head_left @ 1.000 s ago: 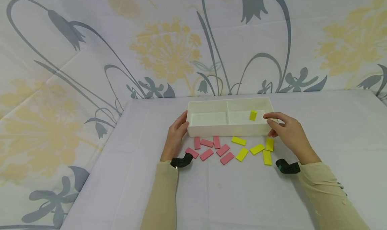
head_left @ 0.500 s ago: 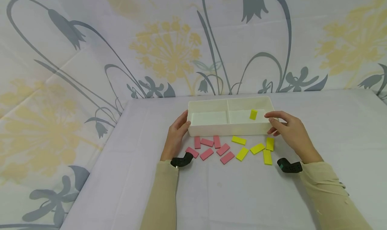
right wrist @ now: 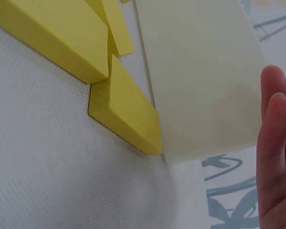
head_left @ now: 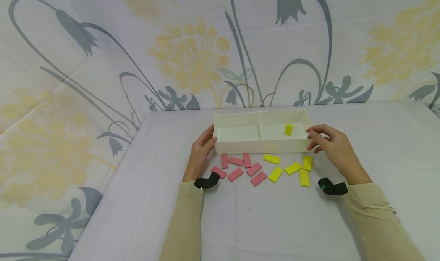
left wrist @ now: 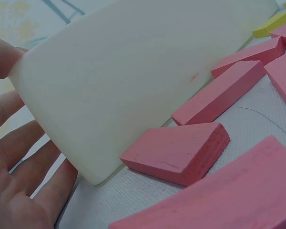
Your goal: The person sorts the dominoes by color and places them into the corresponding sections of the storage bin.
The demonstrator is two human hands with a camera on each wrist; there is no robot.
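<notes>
A long white box (head_left: 264, 148) with two compartments stands toward the back of the table. My left hand (head_left: 201, 150) holds its left end, thumb at the front corner and fingers spread along the end wall (left wrist: 33, 148). One yellow block (head_left: 288, 129) is in the right compartment; the left compartment has nothing in it. At the box's right end, my right hand (head_left: 331, 148) has its thumb and fingers loosely bent, holding nothing. In the right wrist view its fingertips (right wrist: 273, 114) are right at the box's edge.
Several pink blocks (head_left: 235, 174) lie scattered before the box's left half, close to my left wrist. Several yellow blocks (head_left: 293, 168) lie before the right half, one right at the front wall. A floral cloth (head_left: 192, 55) hangs behind the white-covered table (head_left: 261, 223).
My right hand has drawn back to the right, from over the box's right end to its outer edge. The left hand stays at the box, and the blocks lie as before.
</notes>
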